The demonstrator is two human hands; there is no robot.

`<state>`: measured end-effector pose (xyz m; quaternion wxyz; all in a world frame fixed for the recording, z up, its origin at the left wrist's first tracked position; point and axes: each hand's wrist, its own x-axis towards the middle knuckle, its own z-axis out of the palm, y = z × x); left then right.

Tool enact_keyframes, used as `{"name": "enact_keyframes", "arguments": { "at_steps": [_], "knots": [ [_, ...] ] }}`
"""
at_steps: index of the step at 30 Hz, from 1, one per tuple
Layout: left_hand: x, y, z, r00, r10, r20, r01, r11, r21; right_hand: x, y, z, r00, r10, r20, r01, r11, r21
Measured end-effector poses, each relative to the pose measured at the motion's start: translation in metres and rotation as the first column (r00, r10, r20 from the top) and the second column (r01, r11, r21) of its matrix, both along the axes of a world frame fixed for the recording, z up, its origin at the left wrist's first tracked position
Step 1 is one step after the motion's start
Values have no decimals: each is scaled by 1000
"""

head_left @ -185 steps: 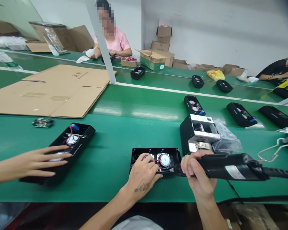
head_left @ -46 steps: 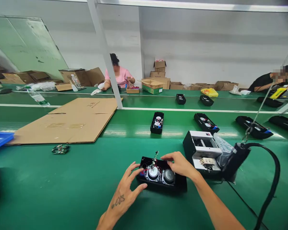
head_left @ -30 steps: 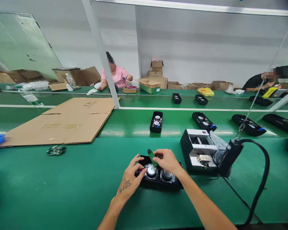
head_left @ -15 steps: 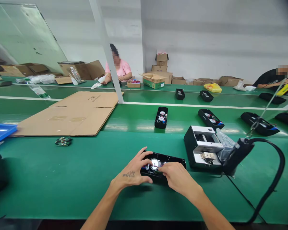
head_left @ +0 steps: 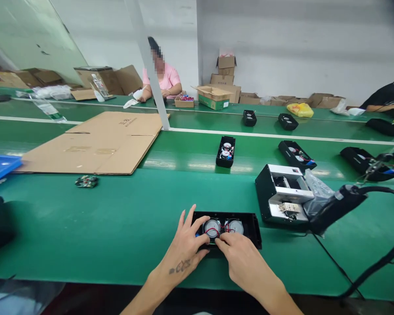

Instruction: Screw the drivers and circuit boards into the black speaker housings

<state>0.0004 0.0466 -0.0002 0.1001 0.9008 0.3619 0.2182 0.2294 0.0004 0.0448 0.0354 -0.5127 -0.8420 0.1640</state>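
An open black speaker case lies near the front edge of the green table. Inside it are two round silver speaker drivers with red wires. My left hand rests on the case's left end, fingers spread, thumb at the left driver. My right hand lies over the case's near edge, fingertips pressed down inside by the wires. Whether those fingers pinch anything is hidden.
A black-and-silver screw feeder box with a plastic bag stands right of the case. A hanging electric screwdriver leans beside it. Several more speaker cases ride the belt behind. Flat cardboard, a small circuit board, a blue tray lie left. Two people sit far off.
The green board that my right hand held above the case one second ago is out of sight. Both hands have come down onto the case, which now sits nearer the table's front edge.
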Motion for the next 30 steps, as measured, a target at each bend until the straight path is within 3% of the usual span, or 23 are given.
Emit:
{"name": "enact_keyframes", "arguments": {
  "at_steps": [5,9,18,25,30],
  "knots": [
    [9,1,0,998,-29,-51,31,999,39,-1,-7,-8,991,-71,-116,72,997,12],
    [11,6,-5,997,-80,-12,81,996,25,-2,-7,-11,985,-49,-165,54,998,30],
    [2,10,-14,986,-74,147,79,996,-32,8,13,-4,993,4,-114,-2,1000,16],
    [7,11,-11,994,-95,54,97,994,-44,5,14,-6,992,62,-110,-56,997,61],
    [8,11,-13,995,-99,8,99,995,-33,-2,11,-15,995,22,-97,-27,998,-54]
  ]
}}
